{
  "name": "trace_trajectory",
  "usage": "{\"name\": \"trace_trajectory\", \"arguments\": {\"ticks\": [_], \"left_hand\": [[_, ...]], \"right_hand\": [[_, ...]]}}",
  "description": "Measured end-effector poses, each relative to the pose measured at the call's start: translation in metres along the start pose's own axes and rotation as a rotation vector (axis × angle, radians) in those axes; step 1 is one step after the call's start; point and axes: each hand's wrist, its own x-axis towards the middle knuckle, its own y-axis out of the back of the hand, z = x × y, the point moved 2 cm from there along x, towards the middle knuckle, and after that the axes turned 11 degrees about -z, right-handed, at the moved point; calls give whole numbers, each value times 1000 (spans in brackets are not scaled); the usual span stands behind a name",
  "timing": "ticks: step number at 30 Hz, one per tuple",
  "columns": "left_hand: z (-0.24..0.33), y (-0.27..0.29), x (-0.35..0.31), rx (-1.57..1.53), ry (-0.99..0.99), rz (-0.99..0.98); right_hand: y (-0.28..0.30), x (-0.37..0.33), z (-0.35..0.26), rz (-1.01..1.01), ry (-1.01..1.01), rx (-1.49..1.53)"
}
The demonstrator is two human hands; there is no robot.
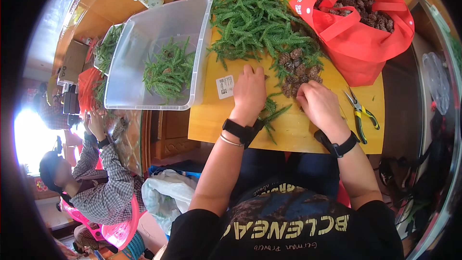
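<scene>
My left hand (pixel 250 90) is closed over the yellow board, its fingers curled; what they grip, if anything, is hidden. Just right of it and partly under the wrist lies a small green artificial pine sprig (pixel 272 114). My right hand (pixel 319 103) is bent into a pinch at the near edge of a cluster of brown pine cones (pixel 293 78); whatever sits between its fingertips cannot be made out. Beyond both hands spreads a heap of green pine sprigs (pixel 260 19). A white printed label (pixel 224 87) lies left of my left hand.
Pliers with yellow-black handles (pixel 361 115) lie to the right on the yellow board (pixel 211 124). Behind them stands a red bag (pixel 356 62) full of pine cones. At left, a clear plastic bin (pixel 130 62) holds finished-looking green sprigs (pixel 169 70). Another person (pixel 103 188) works at far left.
</scene>
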Motion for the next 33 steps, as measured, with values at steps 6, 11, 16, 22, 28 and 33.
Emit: {"name": "trace_trajectory", "arguments": {"ticks": [6, 11, 16, 22, 28, 33], "left_hand": [[-3, 12, -3, -119, 70, -71], [1, 58, -24, -854, 64, -22], [8, 65, -48, -1603, -32, -100], [2, 52, -63, -1950, -57, -100], [22, 57, -64, -2110, -102, -95], [43, 58, -66, -2132, -272, -94]], "right_hand": [[6, 8, 2, -44, -22, 129], [9, 16, 9, -20, 43, 216], [24, 18, 14, 5, 75, 408], [70, 6, -6, 149, 64, 750], [90, -39, -22, 473, 214, 1261], [62, -48, -46, 339, 291, 1506]]}}
